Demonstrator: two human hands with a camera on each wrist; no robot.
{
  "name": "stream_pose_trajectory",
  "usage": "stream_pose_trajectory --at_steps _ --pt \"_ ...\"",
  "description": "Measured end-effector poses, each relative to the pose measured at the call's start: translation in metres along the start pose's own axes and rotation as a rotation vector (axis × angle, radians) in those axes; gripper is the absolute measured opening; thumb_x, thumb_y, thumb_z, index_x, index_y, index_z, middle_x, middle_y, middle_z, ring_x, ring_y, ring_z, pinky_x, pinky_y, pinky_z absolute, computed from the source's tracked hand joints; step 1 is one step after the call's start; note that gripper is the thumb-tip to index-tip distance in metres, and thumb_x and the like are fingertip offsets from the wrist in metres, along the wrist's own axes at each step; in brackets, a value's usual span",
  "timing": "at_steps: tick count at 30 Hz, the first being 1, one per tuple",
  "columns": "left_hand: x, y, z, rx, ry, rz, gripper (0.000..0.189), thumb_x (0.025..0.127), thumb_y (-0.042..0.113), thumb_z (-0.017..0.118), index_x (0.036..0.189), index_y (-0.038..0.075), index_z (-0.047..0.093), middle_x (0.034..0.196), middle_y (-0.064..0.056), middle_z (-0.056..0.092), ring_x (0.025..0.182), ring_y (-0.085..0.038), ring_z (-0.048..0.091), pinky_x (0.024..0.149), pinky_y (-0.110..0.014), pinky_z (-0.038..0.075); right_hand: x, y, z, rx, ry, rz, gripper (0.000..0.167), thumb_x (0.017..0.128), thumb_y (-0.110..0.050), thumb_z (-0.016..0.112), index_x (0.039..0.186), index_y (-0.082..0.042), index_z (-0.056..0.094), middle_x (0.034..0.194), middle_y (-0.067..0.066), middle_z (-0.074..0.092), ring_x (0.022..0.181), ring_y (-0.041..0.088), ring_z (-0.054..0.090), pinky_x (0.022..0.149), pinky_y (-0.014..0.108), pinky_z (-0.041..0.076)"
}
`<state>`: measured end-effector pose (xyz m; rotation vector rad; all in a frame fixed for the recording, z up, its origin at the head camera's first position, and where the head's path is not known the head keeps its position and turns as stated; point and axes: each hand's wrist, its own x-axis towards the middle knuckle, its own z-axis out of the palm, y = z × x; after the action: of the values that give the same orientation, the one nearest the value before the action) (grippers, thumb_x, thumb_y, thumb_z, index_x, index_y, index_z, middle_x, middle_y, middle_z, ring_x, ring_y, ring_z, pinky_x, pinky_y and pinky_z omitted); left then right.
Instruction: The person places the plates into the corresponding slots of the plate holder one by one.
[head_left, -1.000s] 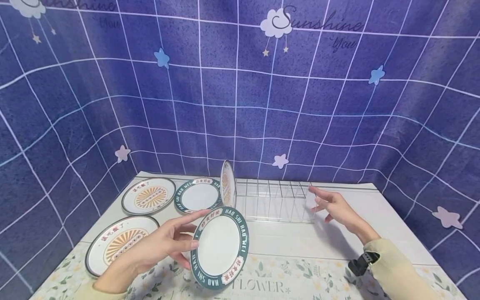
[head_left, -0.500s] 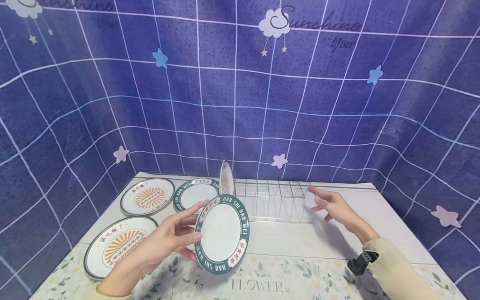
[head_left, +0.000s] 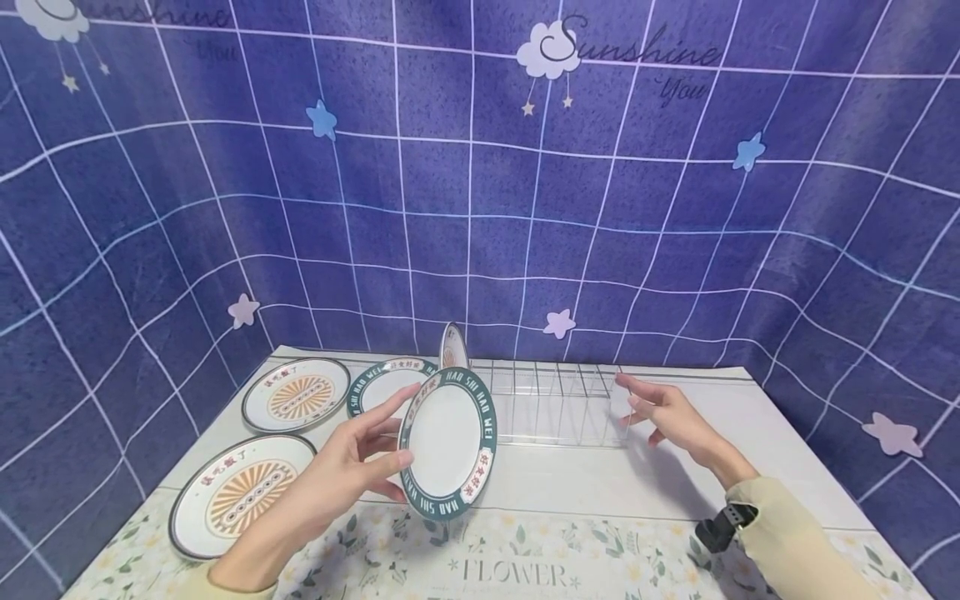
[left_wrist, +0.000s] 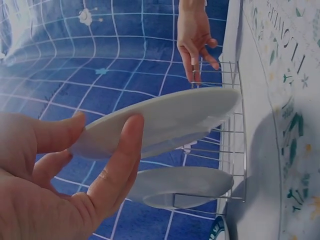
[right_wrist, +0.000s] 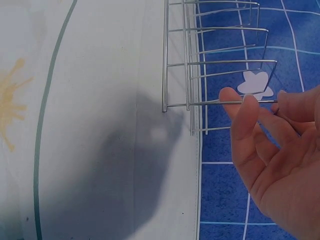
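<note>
Head cam: green-rimmed plate (head_left: 448,446) at 6 o'clock, tilted, in my L hand (head_left: 337,468); wire rack (head_left: 555,404) at 5, R hand (head_left: 675,423) at 4. L wrist: fingers (left_wrist: 127,149) parted, gripping plate's edge. R wrist: fingers nearly closed, pinching rack's end wire.

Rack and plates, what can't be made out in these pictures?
Head view: lower part of the upright plate, hidden behind the held green-rimmed plate.
Head view: part of the flat green-rimmed plate, covered by the left hand and held plate.
Left wrist view: most of that flat plate, cut off by the bottom edge.
Right wrist view: far end of the rack, cut off by the top edge.
</note>
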<state>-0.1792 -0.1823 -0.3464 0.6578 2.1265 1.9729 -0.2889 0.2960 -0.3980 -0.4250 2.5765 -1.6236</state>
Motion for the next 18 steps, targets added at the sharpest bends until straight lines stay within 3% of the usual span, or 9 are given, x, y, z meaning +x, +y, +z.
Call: stream_pose_trajectory --at_steps 10,18 --pt "0.011 0.012 0.009 0.076 0.084 0.052 0.079 0.098 0.0 0.069 0.166 0.024 0.037 0.142 -0.034 0.047 0.114 -0.041 0.063 0.07 -0.051 0.065 0.0 -0.001 0.0 -0.002 -0.001 0.004 0.051 0.111 -0.015 0.053 0.16 -0.003 0.042 0.163 0.022 0.037 0.108 0.041 0.072 0.052 0.036 0.057" --pt "0.02 0.022 0.015 0.155 0.161 0.081 0.078 0.096 -0.002 0.071 0.163 0.025 0.042 0.14 -0.031 0.049 0.113 -0.04 0.063 0.075 -0.043 0.066 0.0 -0.001 0.001 0.002 0.001 0.007 0.051 0.111 -0.014 0.054 0.16 -0.002 0.043 0.162 0.023 0.038 0.108 0.044 0.071 0.052 0.036 0.058"
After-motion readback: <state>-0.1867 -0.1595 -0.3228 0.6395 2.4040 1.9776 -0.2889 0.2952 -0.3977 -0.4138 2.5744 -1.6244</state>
